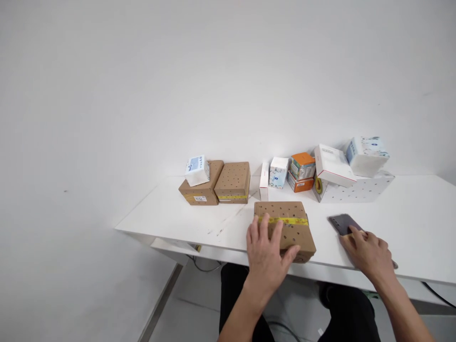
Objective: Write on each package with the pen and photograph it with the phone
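My left hand (267, 256) rests on a brown cardboard box (295, 235) at the table's front edge, its fingers spread over the top and left side. Yellow tape runs across the box, and dark marks dot its surface. To the right, my right hand (372, 254) is closed around a dark smartphone (342, 223) on the table. Its thumb is at the near edge and its fingers reach over the far edge. The phone's camera end shows past the fingertips, while my hand hides the middle. A small pale yellowish strip by the fingertips is unclear.
Two more taped cardboard boxes (233, 180) stand at the back left, one bearing a white tissue pack (197, 170). Along the wall stand a white-blue pack (278, 172), orange boxes (302, 164) and a dotted white box (356, 190) under other packs. Cables (206, 268) lie below the table (185, 223).
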Tool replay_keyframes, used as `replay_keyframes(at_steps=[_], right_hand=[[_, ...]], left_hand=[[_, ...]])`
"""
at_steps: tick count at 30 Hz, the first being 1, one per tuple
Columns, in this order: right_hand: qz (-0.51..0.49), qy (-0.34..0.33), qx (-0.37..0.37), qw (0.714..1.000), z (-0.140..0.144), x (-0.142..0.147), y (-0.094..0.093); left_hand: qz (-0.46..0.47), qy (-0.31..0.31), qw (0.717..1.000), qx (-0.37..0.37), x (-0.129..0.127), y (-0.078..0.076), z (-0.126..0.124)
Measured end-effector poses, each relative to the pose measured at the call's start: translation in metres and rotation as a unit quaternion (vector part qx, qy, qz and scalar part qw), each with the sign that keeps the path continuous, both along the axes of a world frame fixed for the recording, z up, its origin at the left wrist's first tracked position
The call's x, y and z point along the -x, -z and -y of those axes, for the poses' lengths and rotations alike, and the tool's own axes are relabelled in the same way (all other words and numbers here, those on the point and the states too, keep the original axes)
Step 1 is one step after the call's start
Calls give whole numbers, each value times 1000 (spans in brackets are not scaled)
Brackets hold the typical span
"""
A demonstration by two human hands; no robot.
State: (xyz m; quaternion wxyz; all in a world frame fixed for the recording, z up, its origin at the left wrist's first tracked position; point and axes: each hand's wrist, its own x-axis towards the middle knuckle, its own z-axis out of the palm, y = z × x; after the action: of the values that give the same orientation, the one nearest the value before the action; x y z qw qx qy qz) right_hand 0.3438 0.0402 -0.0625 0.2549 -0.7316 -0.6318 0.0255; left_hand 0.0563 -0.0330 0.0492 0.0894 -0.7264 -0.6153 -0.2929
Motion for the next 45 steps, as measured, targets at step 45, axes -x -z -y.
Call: replay_keyframes(at_steps=[45], right_hand=[[-373, -237, 13, 897, 24, 135, -15]], left_hand=[[20, -242, 965, 101, 112, 17, -168]])
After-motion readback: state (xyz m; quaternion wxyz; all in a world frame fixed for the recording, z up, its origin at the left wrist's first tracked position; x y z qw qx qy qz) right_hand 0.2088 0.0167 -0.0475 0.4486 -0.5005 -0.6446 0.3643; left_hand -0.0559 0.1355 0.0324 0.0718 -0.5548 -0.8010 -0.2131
